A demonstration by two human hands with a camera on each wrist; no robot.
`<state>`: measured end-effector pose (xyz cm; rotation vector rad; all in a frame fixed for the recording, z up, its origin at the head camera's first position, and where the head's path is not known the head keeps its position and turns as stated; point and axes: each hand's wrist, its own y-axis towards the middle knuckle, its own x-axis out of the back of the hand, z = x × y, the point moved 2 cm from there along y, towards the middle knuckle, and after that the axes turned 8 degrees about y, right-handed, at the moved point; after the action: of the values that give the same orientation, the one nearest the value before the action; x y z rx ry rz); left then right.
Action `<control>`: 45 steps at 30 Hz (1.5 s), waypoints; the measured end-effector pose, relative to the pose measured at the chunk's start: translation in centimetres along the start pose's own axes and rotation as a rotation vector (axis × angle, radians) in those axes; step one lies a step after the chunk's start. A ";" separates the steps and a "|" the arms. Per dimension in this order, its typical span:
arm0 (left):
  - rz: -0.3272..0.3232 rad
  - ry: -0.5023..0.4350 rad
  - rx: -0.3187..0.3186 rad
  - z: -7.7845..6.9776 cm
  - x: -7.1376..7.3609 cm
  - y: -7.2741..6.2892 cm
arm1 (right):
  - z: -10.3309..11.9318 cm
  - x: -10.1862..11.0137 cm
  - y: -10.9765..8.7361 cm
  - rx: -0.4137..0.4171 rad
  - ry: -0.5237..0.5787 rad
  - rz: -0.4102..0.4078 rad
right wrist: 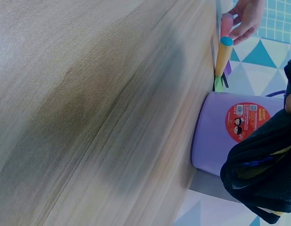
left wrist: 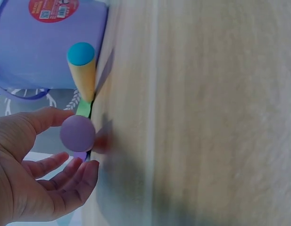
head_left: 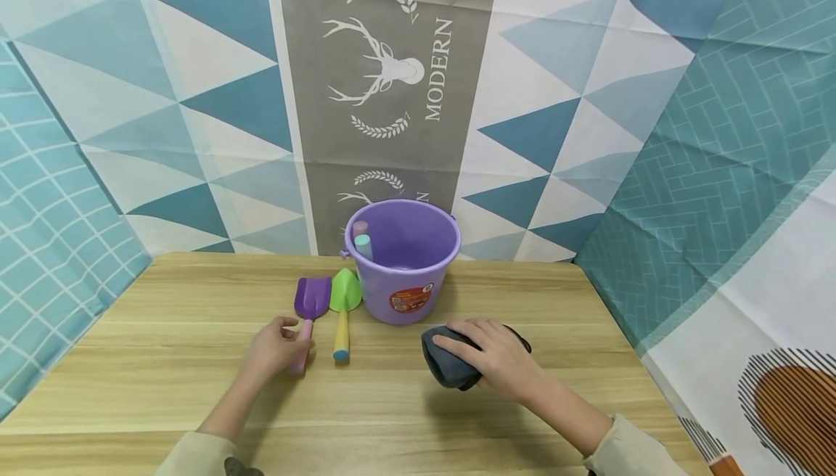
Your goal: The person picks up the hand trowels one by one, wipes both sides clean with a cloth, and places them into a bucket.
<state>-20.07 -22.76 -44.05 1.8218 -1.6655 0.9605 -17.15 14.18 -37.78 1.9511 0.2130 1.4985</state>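
On the table, a toy shovel (head_left: 312,302) with a purple blade and pink handle lies on the left. My left hand (head_left: 276,349) has its thumb and fingers around that handle; the handle's round end (left wrist: 78,133) faces the left wrist camera. Beside it is a toy trowel (head_left: 345,294) with a green blade, yellow handle and blue end. My right hand (head_left: 499,356) grips a folded dark grey fabric bundle (head_left: 447,360) with a black cord, held over the table. In the right wrist view the bundle (right wrist: 258,162) shows layered folds with bits of yellow and blue inside.
A purple bucket (head_left: 408,284) with a red label stands at the table's back, near the patterned wall covering (head_left: 385,70). Two handle ends, one pink and one light blue (head_left: 363,245), stick up inside its left side. Wood-grain table (head_left: 366,418) spreads in front.
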 end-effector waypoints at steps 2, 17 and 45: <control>-0.006 0.014 -0.002 0.2 -0.3 0.2 | 0.0 0.0 0.0 0.001 -0.001 -0.001; -0.046 0.031 -0.002 0.3 -1.2 0.6 | 0.2 0.0 -0.1 -0.001 -0.007 -0.006; -0.095 0.022 0.028 -0.1 -0.7 1.3 | 0.0 -0.1 -0.4 0.003 -0.016 -0.003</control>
<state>-21.38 -22.40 -44.67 1.8839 -1.5449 0.9634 -17.05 14.44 -38.07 1.9635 0.2110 1.4812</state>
